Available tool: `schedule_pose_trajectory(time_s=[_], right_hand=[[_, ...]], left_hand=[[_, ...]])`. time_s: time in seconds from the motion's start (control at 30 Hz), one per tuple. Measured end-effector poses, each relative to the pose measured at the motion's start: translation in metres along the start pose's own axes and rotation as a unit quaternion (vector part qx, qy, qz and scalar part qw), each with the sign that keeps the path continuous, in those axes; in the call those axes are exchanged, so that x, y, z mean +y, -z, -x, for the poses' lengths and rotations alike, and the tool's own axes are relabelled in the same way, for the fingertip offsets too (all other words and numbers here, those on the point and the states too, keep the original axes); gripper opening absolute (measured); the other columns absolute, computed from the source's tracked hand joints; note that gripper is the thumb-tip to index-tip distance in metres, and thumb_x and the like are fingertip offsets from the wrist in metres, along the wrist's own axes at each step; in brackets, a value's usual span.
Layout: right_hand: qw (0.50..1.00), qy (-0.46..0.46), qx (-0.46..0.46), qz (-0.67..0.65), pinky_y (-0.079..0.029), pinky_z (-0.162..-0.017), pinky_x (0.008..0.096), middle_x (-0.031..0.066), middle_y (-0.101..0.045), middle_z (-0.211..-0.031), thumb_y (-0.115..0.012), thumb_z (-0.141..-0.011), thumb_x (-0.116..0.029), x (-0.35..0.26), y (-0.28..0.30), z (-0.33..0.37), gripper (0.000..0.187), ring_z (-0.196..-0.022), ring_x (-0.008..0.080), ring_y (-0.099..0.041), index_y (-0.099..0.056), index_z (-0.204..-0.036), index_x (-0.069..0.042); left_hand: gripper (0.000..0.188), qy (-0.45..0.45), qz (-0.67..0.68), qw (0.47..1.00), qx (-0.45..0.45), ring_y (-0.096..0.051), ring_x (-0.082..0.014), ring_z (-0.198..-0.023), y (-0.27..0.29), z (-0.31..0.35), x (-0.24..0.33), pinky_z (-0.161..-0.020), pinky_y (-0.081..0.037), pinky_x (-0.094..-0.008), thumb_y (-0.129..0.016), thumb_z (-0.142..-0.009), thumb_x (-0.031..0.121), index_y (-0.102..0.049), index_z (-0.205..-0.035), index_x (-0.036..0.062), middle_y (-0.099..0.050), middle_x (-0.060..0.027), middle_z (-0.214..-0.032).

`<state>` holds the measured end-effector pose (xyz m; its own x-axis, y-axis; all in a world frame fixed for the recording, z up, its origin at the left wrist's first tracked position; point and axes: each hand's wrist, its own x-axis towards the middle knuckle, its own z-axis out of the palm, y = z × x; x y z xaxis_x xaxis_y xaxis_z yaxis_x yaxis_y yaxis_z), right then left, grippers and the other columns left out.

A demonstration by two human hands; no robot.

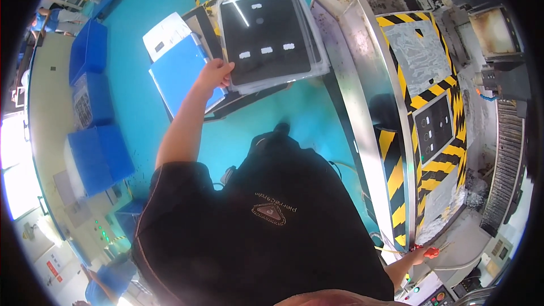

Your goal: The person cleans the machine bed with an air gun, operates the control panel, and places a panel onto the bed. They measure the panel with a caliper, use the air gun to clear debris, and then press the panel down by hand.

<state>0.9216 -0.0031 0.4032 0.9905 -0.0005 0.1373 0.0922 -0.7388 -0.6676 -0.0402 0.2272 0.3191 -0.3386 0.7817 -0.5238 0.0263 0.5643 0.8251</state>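
Observation:
My left hand point(214, 75) reaches forward, its fingers closed at the near left edge of a black panel point(266, 28). The panel is flat, with rounded corners and a few small white cut-outs or labels. It lies on a stack with clear plastic sheets around its rim. Beside it, under my left wrist, is a blue folder-like sheet point(178, 71) with a white paper point(165, 34) behind it. At the lower right, my right hand point(418, 256) is closed around a small red tool point(432, 253), whose exact kind is unclear. A yellow hose point(387, 249) runs close to that hand.
On the right, a machine bed point(422, 51) with black-and-yellow striped tape carries another dark panel point(435, 127) behind a metal ledge point(362, 79). Blue bins point(102, 156) line a pale bench at left. Two other people are at the left rim. A control panel point(436, 297) sits lower right.

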Motion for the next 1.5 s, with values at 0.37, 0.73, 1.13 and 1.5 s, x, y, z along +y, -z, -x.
schedule_pose_trajectory(time_s=[0.37, 0.73, 1.13, 1.5], right_hand=[[0.728, 0.374, -0.574, -0.026, -0.041, -0.054, 0.0227, 0.0040, -0.071, -0.098, -0.056, -0.097, -0.041, -0.273, 0.037, 0.342, 0.045, -0.063, 0.0077, -0.054, -0.065, -0.116, -0.002], [0.433, 0.670, -0.580, 0.162, -0.050, -0.069, 0.0486, 0.0217, -0.066, -0.082, -0.067, -0.088, -0.045, -0.324, -0.020, 0.538, 0.043, -0.080, 0.0424, -0.064, -0.064, -0.089, -0.002], [0.325, 0.625, -0.673, 0.227, -0.051, -0.072, 0.0424, 0.0203, -0.067, -0.086, -0.078, -0.081, -0.031, -0.249, -0.005, 0.522, 0.034, -0.081, 0.0378, -0.066, -0.069, -0.100, -0.004], [0.825, 0.405, -0.374, -0.126, -0.050, -0.057, 0.0280, 0.0068, -0.071, -0.097, -0.056, -0.098, -0.044, -0.198, -0.059, 0.314, 0.047, -0.078, 0.0147, -0.064, -0.067, -0.117, -0.003]], left_hand=[[0.070, -0.138, -0.170, 0.943, 0.251, -0.066, -0.0310, -0.104, -0.003, -0.066, 0.016, -0.089, -0.052, -0.0387, -0.075, -0.081, 0.048, -0.053, -0.123, -0.0032, -0.065, -0.0209, -0.111], [0.061, -0.164, 0.112, 0.940, 0.277, -0.061, -0.0277, -0.107, -0.027, -0.073, -0.010, -0.091, -0.049, -0.0382, -0.071, -0.086, 0.024, -0.047, -0.137, 0.0006, -0.062, -0.0166, -0.119], [0.080, 0.118, -0.510, 0.832, 0.183, -0.033, -0.0441, -0.140, 0.079, 0.053, -0.185, -0.108, -0.040, -0.0508, -0.068, -0.085, 0.024, -0.027, -0.154, 0.0222, -0.031, -0.0184, -0.155], [0.078, 0.026, -0.559, 0.805, 0.198, -0.029, -0.0434, -0.144, 0.087, 0.088, -0.259, -0.113, -0.034, -0.0500, -0.061, -0.086, 0.014, -0.026, -0.155, 0.0248, -0.030, -0.0143, -0.158]])
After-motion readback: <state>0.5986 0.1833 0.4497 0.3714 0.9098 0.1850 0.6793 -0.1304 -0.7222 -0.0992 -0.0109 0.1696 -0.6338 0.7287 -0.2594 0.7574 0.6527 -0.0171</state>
